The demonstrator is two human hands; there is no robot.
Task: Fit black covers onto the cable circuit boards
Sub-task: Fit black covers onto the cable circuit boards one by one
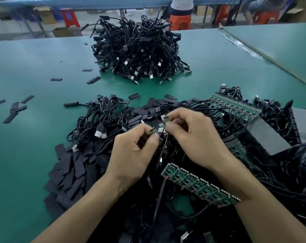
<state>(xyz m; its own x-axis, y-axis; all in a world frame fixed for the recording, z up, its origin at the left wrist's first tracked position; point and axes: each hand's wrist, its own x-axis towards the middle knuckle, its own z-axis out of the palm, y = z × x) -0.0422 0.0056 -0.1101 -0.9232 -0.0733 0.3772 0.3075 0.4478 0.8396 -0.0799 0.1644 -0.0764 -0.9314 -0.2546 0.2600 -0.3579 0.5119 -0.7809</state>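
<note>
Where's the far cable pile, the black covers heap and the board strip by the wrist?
cable pile [140, 50]: head view, tangle's middle.
black covers heap [70, 172]: head view, top cover.
board strip [199, 186]: head view, its middle.

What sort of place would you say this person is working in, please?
Probably an electronics assembly workshop: the long green-matted workbench holds a heap of black USB cables, a pile of flat black covers and strips of green circuit boards. The left hand and right hand each pinch a small green board.
</note>
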